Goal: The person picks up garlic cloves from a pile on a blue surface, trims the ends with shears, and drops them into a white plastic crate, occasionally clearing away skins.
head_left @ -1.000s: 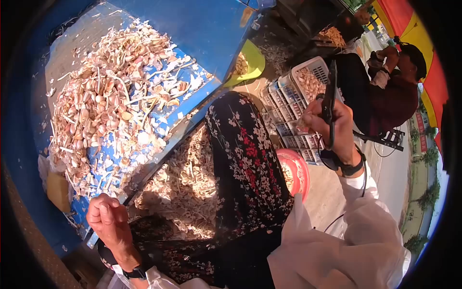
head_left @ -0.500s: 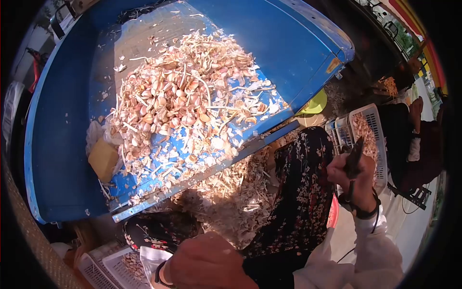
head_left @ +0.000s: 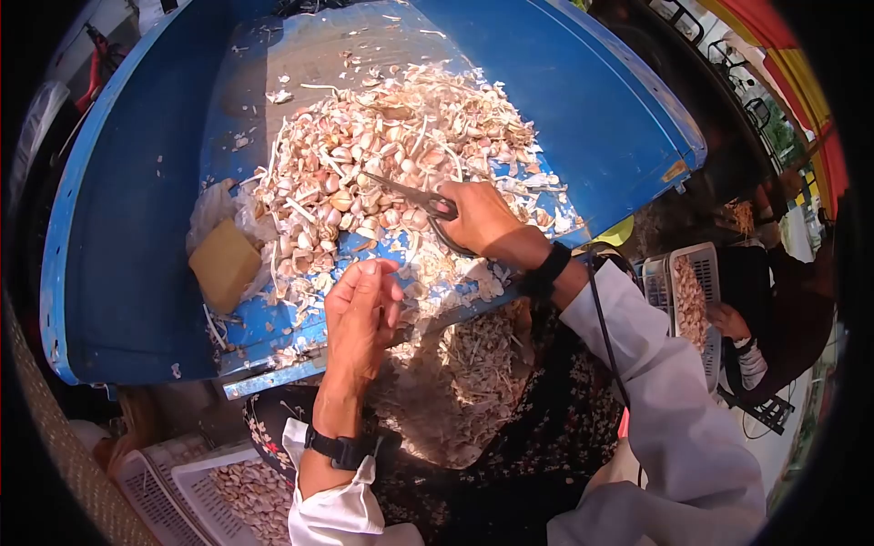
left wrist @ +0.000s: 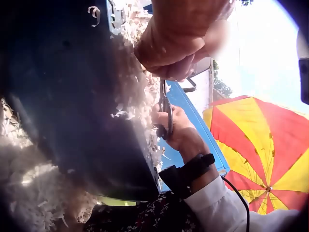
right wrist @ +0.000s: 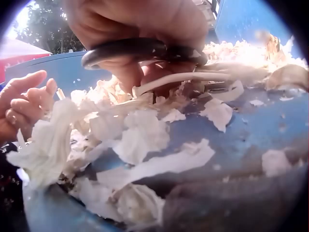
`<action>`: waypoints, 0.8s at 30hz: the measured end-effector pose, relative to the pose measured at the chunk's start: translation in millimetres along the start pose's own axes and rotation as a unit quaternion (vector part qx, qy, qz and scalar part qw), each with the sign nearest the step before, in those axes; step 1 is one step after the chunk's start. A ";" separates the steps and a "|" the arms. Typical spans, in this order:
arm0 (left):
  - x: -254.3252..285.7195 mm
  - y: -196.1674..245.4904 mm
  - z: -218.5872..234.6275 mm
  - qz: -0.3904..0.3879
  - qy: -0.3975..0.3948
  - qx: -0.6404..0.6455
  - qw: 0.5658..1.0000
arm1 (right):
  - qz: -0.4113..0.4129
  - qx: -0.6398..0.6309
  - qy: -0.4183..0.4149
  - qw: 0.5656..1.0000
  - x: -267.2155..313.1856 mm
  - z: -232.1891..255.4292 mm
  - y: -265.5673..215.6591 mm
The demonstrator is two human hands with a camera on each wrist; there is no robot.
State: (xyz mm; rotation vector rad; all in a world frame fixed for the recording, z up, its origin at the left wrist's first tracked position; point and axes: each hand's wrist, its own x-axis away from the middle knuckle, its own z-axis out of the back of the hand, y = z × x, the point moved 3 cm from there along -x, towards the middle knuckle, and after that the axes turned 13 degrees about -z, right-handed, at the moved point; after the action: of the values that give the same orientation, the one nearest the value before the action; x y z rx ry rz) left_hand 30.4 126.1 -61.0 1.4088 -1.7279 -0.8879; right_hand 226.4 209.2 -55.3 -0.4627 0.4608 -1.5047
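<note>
My right hand [head_left: 487,223] holds a pair of black-handled scissors [head_left: 410,193] over the garlic pile, blades toward the upper left. In the right wrist view the handle loops [right wrist: 130,48] sit around the fingers, close over dry skins and a cut stalk [right wrist: 188,76]. The heap of garlic [head_left: 364,164], bulbs mixed with stalks and papery skins, lies in a blue metal bed [head_left: 137,227]. Just over the bed's front edge, my left hand [head_left: 357,318] is raised with loosely bent fingers, holding nothing visible. It shows at the left of the right wrist view too.
A yellowish block [head_left: 224,266] and clear plastic bag sit left of the pile. Skins and stalks [head_left: 455,391] heap between my knees. Baskets of garlic stand at lower left [head_left: 196,473] and right [head_left: 710,273], where another person [head_left: 792,309] sits. Beyond is a red-yellow umbrella [left wrist: 263,140].
My view has swung left toward the blue bed. The right hand has carried the scissors from beside the right basket onto the garlic pile. My left hand has come forward to the bed's edge.
</note>
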 end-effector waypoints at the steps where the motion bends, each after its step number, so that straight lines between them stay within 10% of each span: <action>1: -0.5 0.8 0.8 -0.001 0.003 0.000 1.000 | 0.012 -0.006 -0.008 1.000 -1.3 1.2 1.7; 8: -3.6 -2.8 0.6 0.010 0.002 -0.014 1.000 | -0.047 -0.057 -0.024 0.997 3.2 23.8 -3.8; 11: -2.6 0.2 -15.1 0.033 0.051 0.029 0.998 | -0.092 -0.345 -0.212 0.910 21.9 22.2 -30.4; 16: -3.1 -24.7 -12.8 0.098 0.059 0.121 0.986 | 0.027 -0.077 -0.003 0.997 10.9 19.5 -29.9; 24: -1.6 -8.0 -0.1 0.019 0.098 0.111 0.989 | 0.075 0.013 -0.090 0.993 5.4 -6.4 -15.7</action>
State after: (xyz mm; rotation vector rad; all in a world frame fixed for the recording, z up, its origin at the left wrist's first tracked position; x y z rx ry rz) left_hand 34.6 126.3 -67.9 1.5457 -1.7351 -0.5292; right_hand 209.9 203.6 -51.9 -0.5272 0.3272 -1.3093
